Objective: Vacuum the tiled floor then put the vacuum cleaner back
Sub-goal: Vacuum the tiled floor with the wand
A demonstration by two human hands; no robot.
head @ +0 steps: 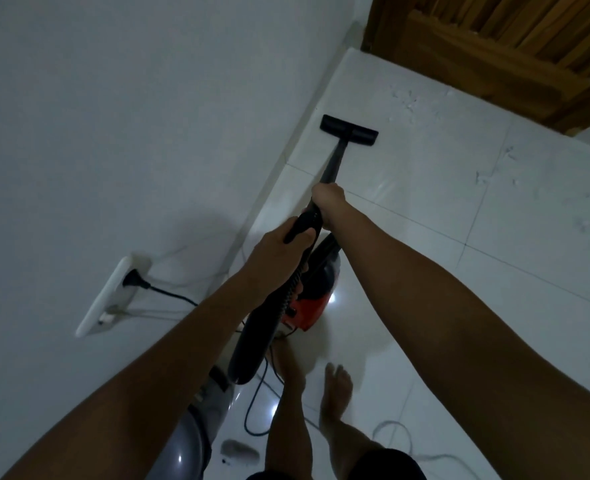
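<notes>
both hands are gripping the wand (335, 157): right hand (328, 202) ahead, left hand (279, 251) behind, fingers curled round it; floor head (349, 130) is lying beyond, by the floor's wall edge.

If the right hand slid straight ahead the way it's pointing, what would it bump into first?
Probably the black floor nozzle. The right hand grips the wand and points along it; only bare wand lies between. Past the nozzle are white specks, then the wooden door.
</notes>
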